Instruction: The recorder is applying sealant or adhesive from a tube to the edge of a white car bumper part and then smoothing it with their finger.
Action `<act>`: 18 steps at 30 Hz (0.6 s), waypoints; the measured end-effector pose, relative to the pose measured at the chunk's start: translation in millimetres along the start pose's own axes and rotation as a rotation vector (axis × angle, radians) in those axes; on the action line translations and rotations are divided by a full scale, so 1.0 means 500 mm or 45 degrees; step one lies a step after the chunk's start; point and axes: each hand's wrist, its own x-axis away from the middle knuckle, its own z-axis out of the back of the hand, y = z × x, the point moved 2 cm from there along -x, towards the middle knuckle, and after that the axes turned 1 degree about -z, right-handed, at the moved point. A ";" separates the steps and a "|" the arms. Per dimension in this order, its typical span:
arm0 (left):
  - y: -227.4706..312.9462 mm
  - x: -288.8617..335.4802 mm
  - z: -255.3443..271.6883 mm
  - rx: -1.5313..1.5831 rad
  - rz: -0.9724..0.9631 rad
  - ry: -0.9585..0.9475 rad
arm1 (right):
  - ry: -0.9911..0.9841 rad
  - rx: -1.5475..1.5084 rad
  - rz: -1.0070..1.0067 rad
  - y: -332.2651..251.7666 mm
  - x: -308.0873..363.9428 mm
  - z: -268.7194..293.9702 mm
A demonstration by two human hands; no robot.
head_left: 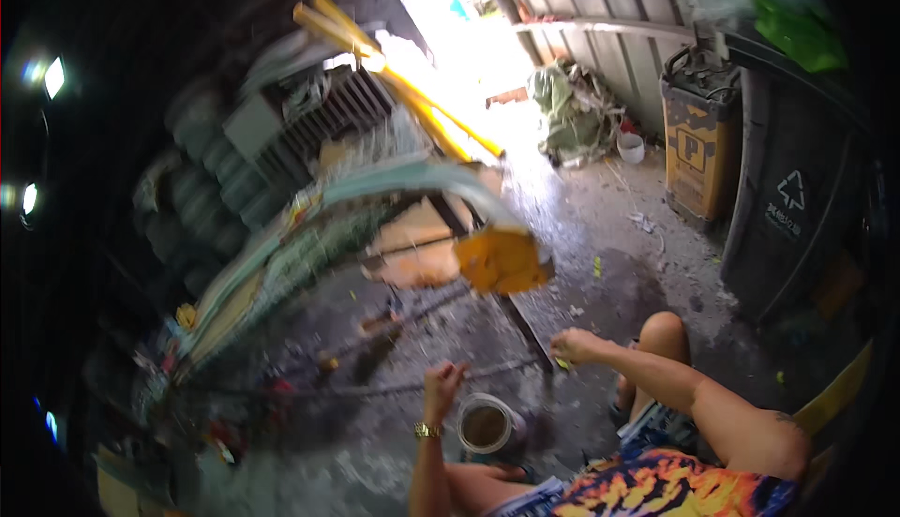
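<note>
My left hand (442,391), with a gold watch (427,431) on the wrist, is raised just above a white bucket (514,425). Its fingers are curled together; whatever they may hold is too small to make out. Brown contents show inside the bucket, which stands between my legs. Further right, in front of my knee, my right hand (578,346) is closed in a pinch. A small yellow-green piece (562,363) shows at its fingertips, its kind unclear. Beyond both hands stands a low metal-framed table, its end covered by an orange-yellow piece (502,261).
Pale sheeting (403,179) arches over the table's far side. Yellow poles (422,104) lean near the bright doorway. At right stand a dark bin (797,208) and a yellow-black box (698,142). A cloth heap (572,109) and small white bucket (631,148) sit by the wall.
</note>
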 end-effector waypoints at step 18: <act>-0.059 0.068 0.158 -0.342 0.123 0.389 | -0.381 -0.185 0.107 -0.069 -0.139 -0.361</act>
